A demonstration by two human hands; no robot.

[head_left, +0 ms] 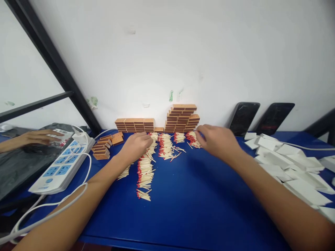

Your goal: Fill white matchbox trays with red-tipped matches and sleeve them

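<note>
While the left hand (139,144) is over the long row of red-tipped matches (145,174) at 11 o'clock, fingers curled, tips hidden, can't tell if pinching, the right hand (216,139) is at the right-end match pile (192,140) near 1 o'clock, fingers bent, can't tell on grip either. Two shorter match piles (165,146) between hands. Matchbox sleeves (181,120) stacked at 12 on blue tabletop (188,209); loose sleeves (102,148) at 10, smartphones (244,118) at 2, white trays (300,190) at 3, power strip (59,176) at 9, another person's hand (42,136) far 10.
</note>
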